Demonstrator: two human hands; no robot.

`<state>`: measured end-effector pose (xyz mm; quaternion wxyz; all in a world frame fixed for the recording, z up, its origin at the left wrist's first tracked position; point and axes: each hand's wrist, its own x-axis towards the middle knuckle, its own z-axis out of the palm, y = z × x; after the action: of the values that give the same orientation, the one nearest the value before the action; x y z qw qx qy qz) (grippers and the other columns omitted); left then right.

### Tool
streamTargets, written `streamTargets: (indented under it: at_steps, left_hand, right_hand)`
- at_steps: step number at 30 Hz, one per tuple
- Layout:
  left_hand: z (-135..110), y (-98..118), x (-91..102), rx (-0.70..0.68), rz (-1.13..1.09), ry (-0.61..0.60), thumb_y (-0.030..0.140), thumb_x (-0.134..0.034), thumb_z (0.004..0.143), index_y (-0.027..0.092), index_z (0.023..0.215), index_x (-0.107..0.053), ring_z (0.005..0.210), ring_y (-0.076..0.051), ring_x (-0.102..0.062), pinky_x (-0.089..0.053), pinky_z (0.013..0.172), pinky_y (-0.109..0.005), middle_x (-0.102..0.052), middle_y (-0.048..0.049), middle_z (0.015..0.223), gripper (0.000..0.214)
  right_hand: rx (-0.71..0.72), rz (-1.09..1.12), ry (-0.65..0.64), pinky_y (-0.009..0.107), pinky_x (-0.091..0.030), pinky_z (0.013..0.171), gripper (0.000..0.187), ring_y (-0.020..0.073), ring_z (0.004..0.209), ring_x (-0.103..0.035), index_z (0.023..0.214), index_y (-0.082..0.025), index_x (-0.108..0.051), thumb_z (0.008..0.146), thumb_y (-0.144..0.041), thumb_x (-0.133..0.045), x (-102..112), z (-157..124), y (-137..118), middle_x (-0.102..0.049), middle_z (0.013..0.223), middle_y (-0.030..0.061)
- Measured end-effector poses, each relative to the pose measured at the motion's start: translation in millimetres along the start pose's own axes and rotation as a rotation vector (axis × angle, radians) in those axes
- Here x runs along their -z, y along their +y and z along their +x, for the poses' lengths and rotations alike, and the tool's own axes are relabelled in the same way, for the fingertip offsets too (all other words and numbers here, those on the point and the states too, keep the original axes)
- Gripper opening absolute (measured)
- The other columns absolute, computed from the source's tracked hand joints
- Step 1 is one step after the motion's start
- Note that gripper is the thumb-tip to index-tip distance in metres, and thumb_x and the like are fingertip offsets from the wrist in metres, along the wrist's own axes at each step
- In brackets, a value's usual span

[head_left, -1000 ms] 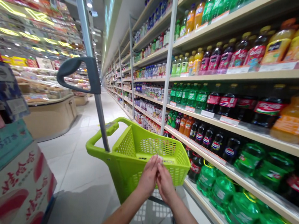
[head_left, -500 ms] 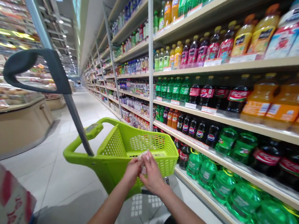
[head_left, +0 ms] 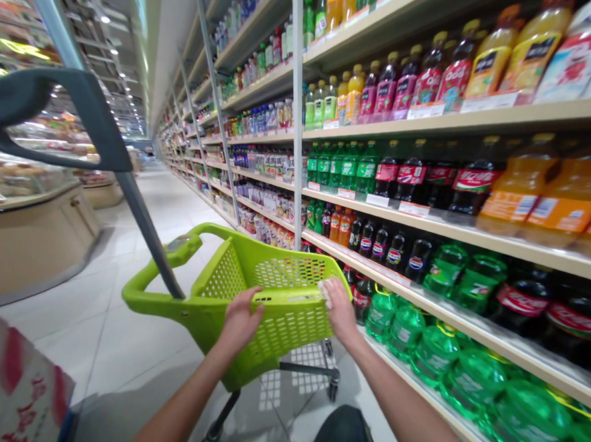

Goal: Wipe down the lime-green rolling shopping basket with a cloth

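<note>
The lime-green shopping cart (head_left: 279,327) stands in front of me, its perforated basket facing up. My left hand (head_left: 242,319) is at the near rim of the basket, fingers apart and holding nothing; whether it touches the rim I cannot tell. At the basket's right corner, my right hand (head_left: 341,310) has its fingers closed on a crumpled white cloth (head_left: 325,293), pressed against the rim. Most of the cloth is hidden by the hand. The cart's green handle (head_left: 138,290) lies to the left.
A dark grey pole with a looped grip (head_left: 101,129) rises in front of the cart handle. Shelves of drink bottles (head_left: 401,201) run along the right. A printed carton (head_left: 10,377) stands at lower left, a display counter (head_left: 38,245) beyond it. Tiled floor (head_left: 141,205) stretches down the aisle.
My hands were together around the cloth over the near rim. They have parted: the left moved left, and the right moved right with the cloth to the basket's corner.
</note>
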<state>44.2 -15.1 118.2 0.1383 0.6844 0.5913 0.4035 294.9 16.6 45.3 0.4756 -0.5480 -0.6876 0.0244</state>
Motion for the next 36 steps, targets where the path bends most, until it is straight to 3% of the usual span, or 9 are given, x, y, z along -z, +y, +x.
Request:
streamTargets:
  at_steps: [4,8,12,16,18,24,26,32,36]
  left_hand:
    - [2.9,-30.6,30.1,-0.227,0.639,0.11,0.027,-0.048,0.07,0.016,0.096,-0.057,0.108,-0.029,-0.046,-0.019,0.1,-0.049,-0.06,-0.0119,0.107,0.03]
    - [-0.4,-33.9,27.1,-0.279,0.851,0.085,0.036,-0.042,0.078,0.019,0.08,-0.057,0.089,-0.025,-0.051,-0.019,0.096,-0.048,-0.063,-0.0066,0.083,0.022]
    - [-0.3,-30.4,20.4,-0.304,0.878,0.11,0.034,-0.036,0.082,0.02,0.077,-0.055,0.088,-0.023,-0.051,-0.019,0.095,-0.046,-0.063,-0.0048,0.082,0.024]
    - [-0.9,-29.5,18.1,-0.298,0.878,0.135,0.033,-0.031,0.085,0.021,0.075,-0.055,0.086,-0.022,-0.051,-0.019,0.095,-0.045,-0.063,-0.0037,0.081,0.028]
    - [-1.6,-26.5,14.0,-0.293,0.873,0.153,0.033,-0.031,0.085,0.021,0.073,-0.054,0.085,-0.021,-0.051,-0.019,0.094,-0.045,-0.063,-0.0034,0.078,0.029]
    - [-3.9,-8.8,-2.6,-0.266,0.824,0.183,0.03,-0.032,0.084,0.019,0.071,-0.056,0.081,-0.023,-0.05,-0.021,0.093,-0.046,-0.061,-0.0058,0.074,0.03]
    - [-6.1,-4.0,-5.0,-0.262,0.795,0.168,0.027,-0.031,0.084,0.018,0.073,-0.057,0.082,-0.024,-0.05,-0.021,0.094,-0.047,-0.061,-0.0069,0.076,0.029]
    - [-13.4,3.2,-15.4,-0.232,0.682,0.123,0.01,-0.033,0.078,0.017,0.086,-0.059,0.093,-0.025,-0.052,-0.021,0.097,-0.049,-0.063,-0.01,0.089,0.028]
    - [-15.8,6.2,-19.7,-0.228,0.523,0.091,0.009,-0.036,0.076,0.018,0.095,-0.059,0.102,-0.026,-0.052,-0.023,0.098,-0.051,-0.063,-0.0111,0.1,0.031]
  right_hand:
    - [-0.172,-0.148,0.042,0.05,-0.027,0.099,0.045,0.0258,0.125,-0.031,0.112,-0.014,-0.056,0.073,-0.004,-0.036,7.8,-7.6,42.7,-0.049,0.126,0.0121]
    - [0.071,-0.057,-0.083,0.045,-0.028,0.101,0.045,0.0213,0.125,-0.032,0.114,-0.017,-0.055,0.074,-0.004,-0.037,-30.6,-20.3,7.0,-0.048,0.127,0.0092]
    - [0.188,-0.083,-0.236,0.045,-0.025,0.101,0.048,0.0205,0.126,-0.03,0.113,-0.023,-0.055,0.074,-0.002,-0.038,-32.1,-12.5,-6.3,-0.046,0.129,0.0047]
    - [-0.146,-0.25,-0.049,0.051,-0.024,0.099,0.046,0.0265,0.126,-0.03,0.112,-0.016,-0.056,0.072,-0.001,-0.038,5.4,-2.8,43.1,-0.046,0.129,0.0123]
    - [-0.203,-0.252,0.018,0.052,-0.026,0.098,0.045,0.0282,0.125,-0.032,0.112,-0.012,-0.056,0.072,-0.002,-0.038,8.3,-2.8,53.4,-0.046,0.128,0.0154]
    - [0.137,-0.05,-0.095,0.041,-0.031,0.101,0.056,0.0187,0.122,-0.037,0.115,-0.02,-0.055,0.065,0.0,-0.037,-49.6,-11.9,-8.9,-0.05,0.126,0.0068]
    - [0.19,-0.003,-0.141,0.042,-0.03,0.102,0.058,0.0186,0.122,-0.037,0.114,-0.02,-0.055,0.064,0.001,-0.036,-52.0,-11.6,-12.9,-0.049,0.126,0.0066]
    - [-0.099,-0.005,0.096,0.054,-0.027,0.099,0.044,0.0267,0.12,-0.039,0.105,-0.015,-0.061,0.069,-0.008,-0.036,-24.0,5.7,29.8,-0.054,0.119,0.0126]
    - [0.023,0.285,-0.012,0.05,-0.027,0.102,0.044,0.0252,0.12,-0.041,0.109,-0.016,-0.06,0.071,-0.012,-0.038,-57.0,-0.1,-27.5,-0.053,0.121,0.01]
